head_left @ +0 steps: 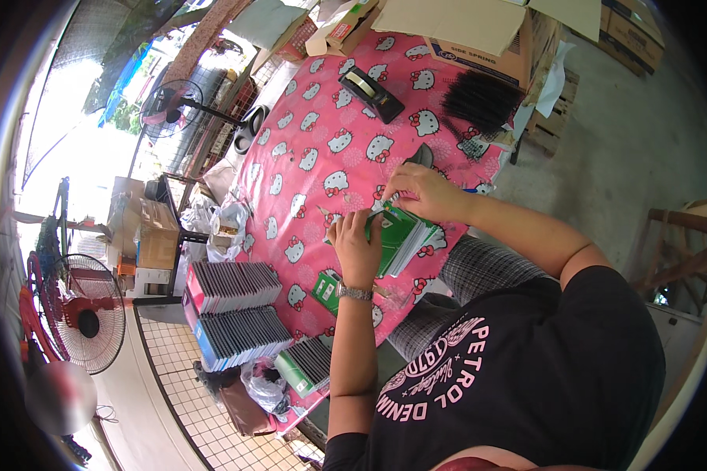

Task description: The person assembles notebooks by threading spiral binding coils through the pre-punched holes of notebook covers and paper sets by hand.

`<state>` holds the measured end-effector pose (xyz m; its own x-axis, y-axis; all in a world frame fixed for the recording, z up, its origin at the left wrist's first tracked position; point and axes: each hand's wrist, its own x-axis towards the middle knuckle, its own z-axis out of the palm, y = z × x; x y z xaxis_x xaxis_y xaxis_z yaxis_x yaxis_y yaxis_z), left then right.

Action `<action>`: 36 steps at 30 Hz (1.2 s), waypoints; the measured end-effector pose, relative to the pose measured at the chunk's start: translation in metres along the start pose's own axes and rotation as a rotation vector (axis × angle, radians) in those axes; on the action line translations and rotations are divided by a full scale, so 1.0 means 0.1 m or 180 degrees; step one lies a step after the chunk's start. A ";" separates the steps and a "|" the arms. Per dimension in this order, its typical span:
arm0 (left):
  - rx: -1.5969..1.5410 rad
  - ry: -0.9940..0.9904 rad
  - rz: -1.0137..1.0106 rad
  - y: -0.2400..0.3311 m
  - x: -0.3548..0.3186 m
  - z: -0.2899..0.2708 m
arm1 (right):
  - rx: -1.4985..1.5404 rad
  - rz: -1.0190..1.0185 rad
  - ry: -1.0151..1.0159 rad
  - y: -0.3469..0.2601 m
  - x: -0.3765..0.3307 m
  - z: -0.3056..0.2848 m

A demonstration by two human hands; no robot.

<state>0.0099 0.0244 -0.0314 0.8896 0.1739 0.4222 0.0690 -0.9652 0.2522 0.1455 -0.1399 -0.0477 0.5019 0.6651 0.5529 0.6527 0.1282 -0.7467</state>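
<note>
Left hand (358, 250) lying over green packets (398, 229), right hand (426, 192) working at their far edge; can't tell if either's clamped. My read: packet rows (243, 336) left of left hand sitting finished, green batch pending.

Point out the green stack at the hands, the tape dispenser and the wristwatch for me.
Green stack (395, 239): head view, on its green top face.
Tape dispenser (379, 100): head view, on its black body.
Wristwatch (356, 293): head view, on its metal band.
</note>
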 end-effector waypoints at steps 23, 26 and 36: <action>0.0233 -0.0101 0.0430 0.28 -0.17 -0.05 | -0.0325 0.0408 -0.1166 -0.36 -0.04 -0.16; 0.0074 -0.0030 0.0414 0.27 -0.16 -0.05 | 0.0688 0.1223 -0.1562 -0.17 0.14 -0.24; 0.0406 -0.0060 -0.0324 0.27 -0.22 0.00 | -0.1872 0.1675 -0.1514 1.41 0.12 0.09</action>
<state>-0.0074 -0.0050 -0.0339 0.8834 0.2694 0.3834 0.2148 -0.9600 0.1796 0.2381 -0.1074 -0.1496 0.6147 0.7807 -0.1122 0.6552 -0.5847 -0.4785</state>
